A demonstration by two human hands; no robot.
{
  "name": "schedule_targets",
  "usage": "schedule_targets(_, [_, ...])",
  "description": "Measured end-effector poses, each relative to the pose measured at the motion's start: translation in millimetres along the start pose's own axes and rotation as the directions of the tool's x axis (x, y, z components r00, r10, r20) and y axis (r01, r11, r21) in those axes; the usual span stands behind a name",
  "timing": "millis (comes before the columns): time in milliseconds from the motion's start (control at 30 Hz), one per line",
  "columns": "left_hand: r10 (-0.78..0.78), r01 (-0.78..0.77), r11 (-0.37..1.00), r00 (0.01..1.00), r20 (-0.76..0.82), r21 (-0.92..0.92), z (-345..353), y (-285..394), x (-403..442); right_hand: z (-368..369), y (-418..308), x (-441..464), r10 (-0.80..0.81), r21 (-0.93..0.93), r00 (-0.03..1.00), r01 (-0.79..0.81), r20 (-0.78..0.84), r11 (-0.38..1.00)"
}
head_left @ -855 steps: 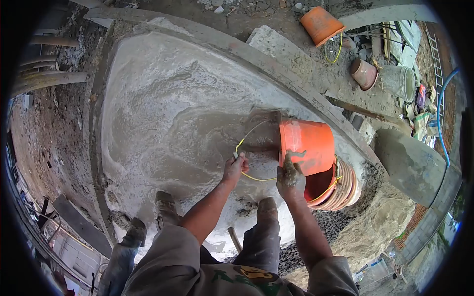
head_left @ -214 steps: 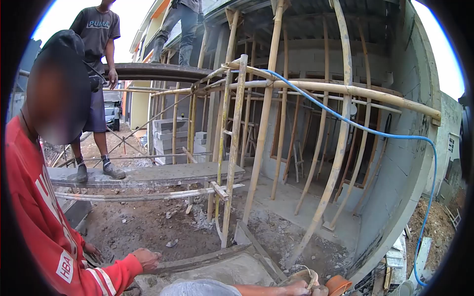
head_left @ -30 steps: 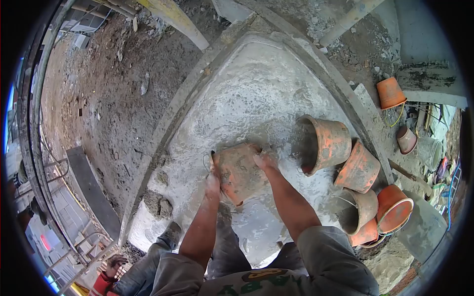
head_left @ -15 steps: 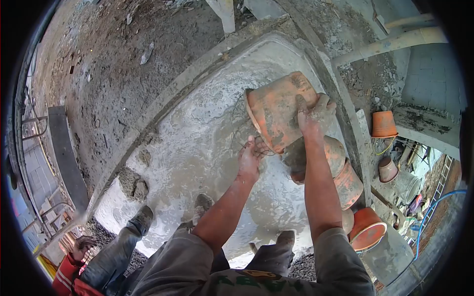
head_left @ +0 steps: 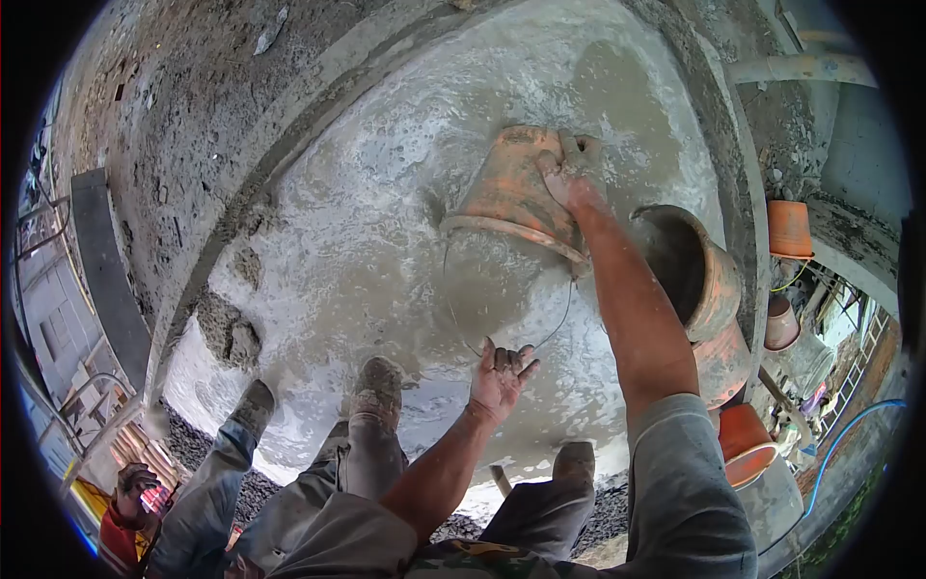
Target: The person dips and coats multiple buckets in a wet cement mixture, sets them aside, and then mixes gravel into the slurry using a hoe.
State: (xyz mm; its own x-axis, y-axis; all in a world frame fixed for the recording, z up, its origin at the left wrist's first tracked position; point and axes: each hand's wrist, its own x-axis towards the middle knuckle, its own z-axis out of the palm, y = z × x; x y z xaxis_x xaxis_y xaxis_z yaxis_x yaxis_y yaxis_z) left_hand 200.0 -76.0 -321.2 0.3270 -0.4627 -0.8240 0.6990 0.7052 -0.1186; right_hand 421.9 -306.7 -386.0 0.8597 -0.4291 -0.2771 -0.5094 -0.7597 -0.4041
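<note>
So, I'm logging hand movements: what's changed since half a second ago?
The cement-smeared orange bucket moved left, its rim turning from the picture's left toward its bottom; the bare left hand drew back with the thin wire handle. The bare right hand stayed gripping the bucket.

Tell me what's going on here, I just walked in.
A person's right hand grips a grimy orange bucket near its base, tipping it mouth toward them over wet grey mix. Their left hand is at its wire handle. Another dirty bucket lies on its side to the right. A co-worker's hand shows at lower left.
</note>
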Motion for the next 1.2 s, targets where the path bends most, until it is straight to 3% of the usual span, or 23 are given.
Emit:
schedule_targets(67, [0.006, -0.006, 1.000, 1.000, -0.019, 0.010, 6.4, -0.7, -27.1, 6.3, -5.2, -16.7, 0.018, -0.001, 0.991, -0.018, 0.131, 1.000])
schedule_targets(167, [0.147, -0.143, 0.984, 0.988, -0.036, 0.110, 34.3, -1.8, -59.3, 7.2, -17.0, -41.7, 0.150, -0.036, 0.957, -0.146, 0.250, 0.989])
schedule_targets(267, [0.233, -0.241, 0.943, 0.971, 0.063, 0.231, 55.3, 13.8, -72.8, 11.1, -10.2, -56.5, 0.248, -0.100, 0.881, -0.227, 0.404, 0.969])
schedule_targets(333, [0.250, -0.235, 0.927, 0.968, -0.014, 0.292, 80.8, 18.5, -84.0, 0.6, -2.1, -77.6, 0.287, -0.013, 0.879, -0.306, 0.380, 0.952])
schedule_targets(400, [0.258, -0.189, 0.892, 0.959, -0.120, 0.411, 113.7, 24.7, -98.7, -9.4, 29.2, -92.0, 0.441, -0.042, 0.717, -0.500, 0.540, 0.865])
schedule_targets(467, [0.268, -0.114, 0.829, 0.940, -0.210, 0.547, 162.9, 29.0, -114.4, -54.2, 43.1, -139.8, 0.486, 0.367, 0.738, -0.663, 0.468, 0.653])
schedule_targets(500, [0.295, -0.153, 0.848, 0.932, -0.213, 0.507, 171.1, 33.0, -119.7, -71.1, 41.6, -159.3, 0.502, 0.528, 0.730, -0.683, 0.464, 0.505])
schedule_targets(567, [0.340, -0.226, 0.872, 0.918, -0.206, 0.433, 183.9, 49.8, -129.6, -97.8, 43.8, -196.8, 0.489, 0.801, 0.747, -0.580, 0.449, 0.150])
schedule_targets(600, [0.350, -0.226, 0.861, 0.913, -0.209, 0.455, 189.4, 55.4, -138.4, -127.3, 26.7, -213.4, 0.517, 0.790, 0.766, -0.562, 0.383, 0.246])
schedule_targets(667, [0.373, -0.225, 0.841, 0.900, -0.226, 0.493, 192.4, 61.5, -159.2, -153.1, 36.8, -231.5, 0.454, 0.619, 0.891, -0.366, 0.017, 0.695])
schedule_targets(700, [0.387, -0.242, 0.833, 0.897, -0.212, 0.497, 185.7, 66.6, -166.2, -159.9, 41.4, -237.5, 0.359, 0.452, 0.923, -0.263, -0.138, 0.852])
schedule_targets(733, [0.406, -0.261, 0.824, 0.891, -0.202, 0.504, 173.8, 72.8, -171.1, -163.4, 48.4, -237.4, 0.386, 0.374, 0.903, -0.296, -0.191, 0.879])
schedule_targets(833, [0.489, -0.306, 0.782, 0.841, -0.231, 0.542, 175.4, 88.3, -199.7, -168.8, 53.4, -221.4, 0.361, 0.083, 0.923, -0.353, -0.135, 0.932])
schedule_targets(867, [0.514, -0.314, 0.769, 0.822, -0.246, 0.556, 180.2, 91.8, -207.1, -170.1, 50.9, -216.0, 0.217, 0.016, 0.965, -0.217, -0.144, 0.976])
schedule_targets(933, [0.556, -0.365, 0.716, 0.814, -0.170, 0.595, 173.4, 104.2, -224.1, -171.5, 31.4, -193.6, 0.117, -0.147, 0.984, -0.136, -0.134, 0.980])
schedule_targets(967, [0.574, -0.387, 0.688, 0.807, -0.135, 0.614, 167.7, 113.0, -231.1, -170.8, 22.3, -180.8, 0.071, -0.225, 0.990, -0.097, -0.118, 0.969])
schedule_targets(1033, [0.620, -0.449, 0.648, 0.780, -0.083, 0.615, 157.1, 133.7, -241.7, -166.5, 10.2, -161.0, 0.123, -0.203, 0.966, -0.171, -0.228, 0.964])
schedule_targets(1067, [0.640, -0.410, 0.643, 0.751, -0.160, 0.647, 157.0, 137.4, -249.4, -162.6, 5.9, -150.5, 0.144, -0.185, 0.949, -0.201, -0.281, 0.962])
schedule_targets(1133, [0.672, -0.403, 0.616, 0.717, -0.184, 0.677, 144.2, 151.2, -253.4, -140.2, 34.3, -129.5, 0.077, -0.382, 0.963, -0.175, -0.258, 0.908])
schedule_targets(1200, [0.652, -0.413, 0.651, 0.734, -0.191, 0.637, 125.3, 172.8, -256.1, -134.0, 45.4, -114.6, 0.124, -0.588, 0.987, -0.163, -0.107, 0.793])
